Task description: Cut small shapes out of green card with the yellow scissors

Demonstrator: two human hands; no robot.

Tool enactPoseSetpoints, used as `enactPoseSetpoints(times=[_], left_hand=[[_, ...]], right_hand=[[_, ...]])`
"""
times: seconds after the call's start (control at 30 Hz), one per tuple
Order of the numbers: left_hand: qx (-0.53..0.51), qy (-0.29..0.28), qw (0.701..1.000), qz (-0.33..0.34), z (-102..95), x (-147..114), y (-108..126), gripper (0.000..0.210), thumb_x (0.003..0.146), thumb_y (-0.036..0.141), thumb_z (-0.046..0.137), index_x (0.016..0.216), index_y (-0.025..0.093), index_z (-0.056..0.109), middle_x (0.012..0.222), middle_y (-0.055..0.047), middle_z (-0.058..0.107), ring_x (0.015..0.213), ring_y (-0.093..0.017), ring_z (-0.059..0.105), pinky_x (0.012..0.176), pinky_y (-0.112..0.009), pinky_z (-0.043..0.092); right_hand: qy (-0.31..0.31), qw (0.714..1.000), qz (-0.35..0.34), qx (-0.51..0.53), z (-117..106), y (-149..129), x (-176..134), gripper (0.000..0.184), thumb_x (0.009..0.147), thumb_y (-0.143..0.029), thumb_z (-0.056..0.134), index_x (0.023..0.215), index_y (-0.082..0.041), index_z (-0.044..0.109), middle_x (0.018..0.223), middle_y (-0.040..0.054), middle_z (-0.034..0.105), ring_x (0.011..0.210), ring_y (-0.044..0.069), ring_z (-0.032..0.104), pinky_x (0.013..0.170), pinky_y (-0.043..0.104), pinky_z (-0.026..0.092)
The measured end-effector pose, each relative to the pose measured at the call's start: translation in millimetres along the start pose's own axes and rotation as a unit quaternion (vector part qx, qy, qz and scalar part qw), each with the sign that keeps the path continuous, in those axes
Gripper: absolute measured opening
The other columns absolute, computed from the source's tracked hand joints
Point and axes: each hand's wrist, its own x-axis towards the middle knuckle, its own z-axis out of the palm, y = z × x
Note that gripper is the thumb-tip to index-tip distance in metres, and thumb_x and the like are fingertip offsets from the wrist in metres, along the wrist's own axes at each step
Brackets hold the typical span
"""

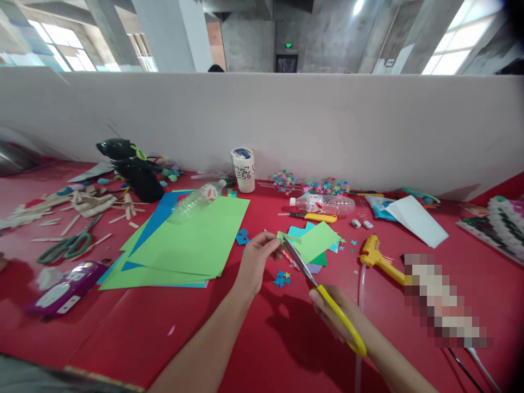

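Note:
My left hand (pixel 258 261) pinches a small piece of light green paper (pixel 280 237) between thumb and fingertips. In my right hand (pixel 332 311) is a pair of scissors (pixel 339 314) with yellow handles, its blades reaching up to the pinched paper. How far the blades are parted is hard to make out. Just beyond lies a larger light green sheet (pixel 319 240) over blue and dark green pieces. Below my left fingers, several small blue paper stars (pixel 281 279) sit on the red table, and blue scraps (pixel 242 237) lie to the left.
Stacked green and blue sheets (pixel 184 245) cover the left middle of the table (pixel 155 333). A yellow glue gun (pixel 380 259) with its cord lies at right. Behind are a clear bottle (pixel 323 204), a yellow cutter (pixel 319 218) and a white cup (pixel 243 170). Green-handled scissors (pixel 69 245) lie left.

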Motion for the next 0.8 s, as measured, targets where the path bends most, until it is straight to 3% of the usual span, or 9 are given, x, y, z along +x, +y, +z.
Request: enactPoseSetpoints(times=[0.2,0.4,0.8], left_hand=[[-0.008,0.030,1.000,-0.004,-5.0,3.7,-0.4,0.012,0.072,0.027,0.058,0.070,0.015,0.057,0.061,0.001,0.057,0.054,-0.008,0.050,0.055,-0.021,0.039],[-0.036,-0.009,0.999,-0.018,0.8,0.0,-3.9,0.013,0.073,0.027,0.058,0.072,0.014,0.057,0.065,0.000,0.058,0.056,-0.008,0.050,0.056,-0.022,0.039],[-0.057,0.015,0.998,-0.013,2.7,-1.2,0.6,0.011,0.070,0.027,0.059,0.071,0.016,0.055,0.065,0.000,0.058,0.058,-0.010,0.051,0.056,-0.022,0.040]], right_hand=[[0.002,1.000,0.001,-0.031,-0.3,4.6,3.4,0.050,0.072,-0.069,0.039,0.056,-0.021,0.034,0.035,-0.0111,0.029,0.026,0.004,0.026,0.031,0.019,0.017],[0.018,0.999,-0.008,-0.026,2.4,8.5,2.6,0.050,0.073,-0.068,0.038,0.056,-0.021,0.032,0.035,-0.0105,0.029,0.028,0.004,0.026,0.033,0.020,0.017],[-0.015,0.999,-0.004,-0.040,-1.7,7.8,4.4,0.050,0.072,-0.069,0.038,0.058,-0.022,0.032,0.036,-0.0108,0.029,0.027,0.004,0.028,0.030,0.018,0.020]])
